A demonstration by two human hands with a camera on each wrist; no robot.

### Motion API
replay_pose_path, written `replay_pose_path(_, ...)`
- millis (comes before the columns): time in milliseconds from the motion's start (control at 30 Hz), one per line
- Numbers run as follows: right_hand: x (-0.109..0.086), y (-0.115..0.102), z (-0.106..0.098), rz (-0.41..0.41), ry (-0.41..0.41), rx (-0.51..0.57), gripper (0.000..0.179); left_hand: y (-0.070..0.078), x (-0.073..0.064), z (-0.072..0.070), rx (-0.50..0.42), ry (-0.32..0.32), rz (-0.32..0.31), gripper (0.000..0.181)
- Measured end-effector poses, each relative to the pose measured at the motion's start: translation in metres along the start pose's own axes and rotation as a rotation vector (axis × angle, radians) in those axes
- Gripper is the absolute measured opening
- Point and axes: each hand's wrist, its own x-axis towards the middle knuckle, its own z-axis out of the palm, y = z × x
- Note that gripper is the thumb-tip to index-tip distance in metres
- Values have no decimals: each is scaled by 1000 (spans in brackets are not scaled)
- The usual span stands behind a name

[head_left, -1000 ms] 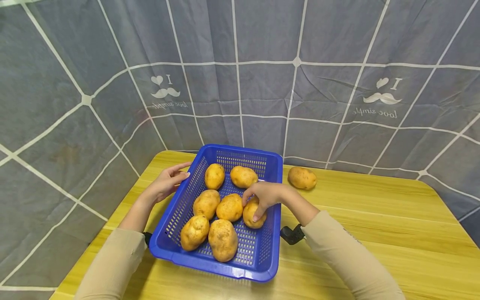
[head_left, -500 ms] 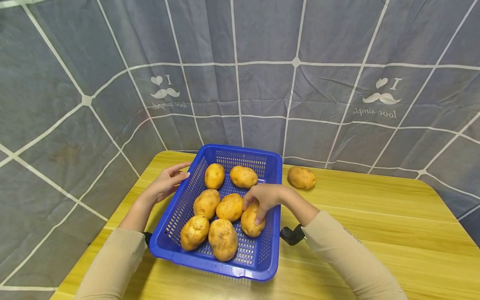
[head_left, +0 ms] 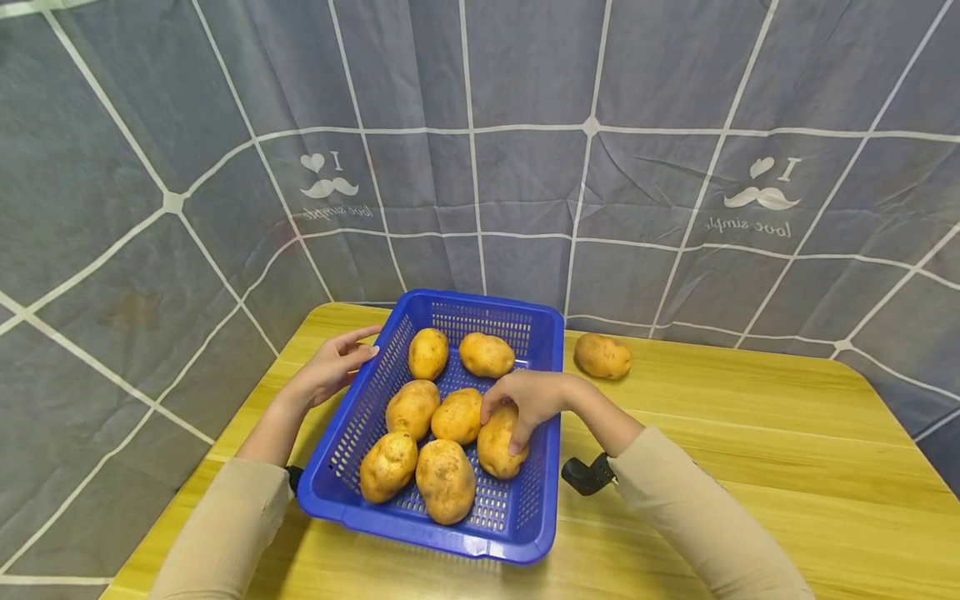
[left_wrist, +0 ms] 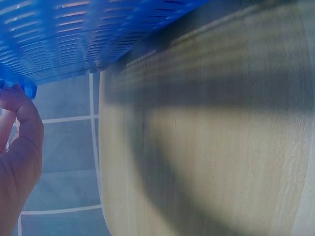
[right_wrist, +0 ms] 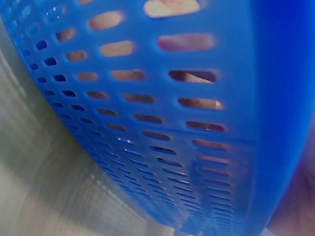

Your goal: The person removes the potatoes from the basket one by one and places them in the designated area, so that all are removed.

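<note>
A blue plastic basket (head_left: pixel 517 525) with slotted walls stands on the table, holding several potatoes. My right hand (head_left: pixel 534 400) reaches over its right rim and grips a potato (head_left: pixel 498 450) by the right inner wall, thumb on the near side. Just left of that hand lies another potato (head_left: pixel 457 417), close to the gripped one. At the basket's left rim, my left hand (head_left: pixel 330 371) touches the outer edge with thumb and fairly straight fingers; the left wrist view shows this hand (left_wrist: pixel 22 142) at the rim. In the right wrist view, the basket wall (right_wrist: pixel 147 108) hides most of the grip.
One potato (head_left: pixel 603 357) lies outside the basket, to its right on the wooden table (head_left: pixel 750 433). A grey curtain (head_left: pixel 525 183) with white lines hangs behind the table and along the left side. A black wrist camera (head_left: pixel 587 475) sits beside the basket's right wall.
My right hand and the gripped potato have shifted slightly left and toward the near side inside the basket. The left hand and the other potatoes stay in place.
</note>
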Motion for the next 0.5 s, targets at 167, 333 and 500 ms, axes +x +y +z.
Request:
replay_pose_path(167, -3, 0, 0, -54, 11, 7, 44, 0, 0, 0, -2, -10, 4, 56)
replay_pose_path(333, -6, 1, 1, -108, 26, 33, 45, 1, 0, 1, -3, -8, 5, 56)
replay_pose_path(500, -8, 1, 2, -133, 38, 60, 45, 0, 0, 0, -3, -5, 2, 57)
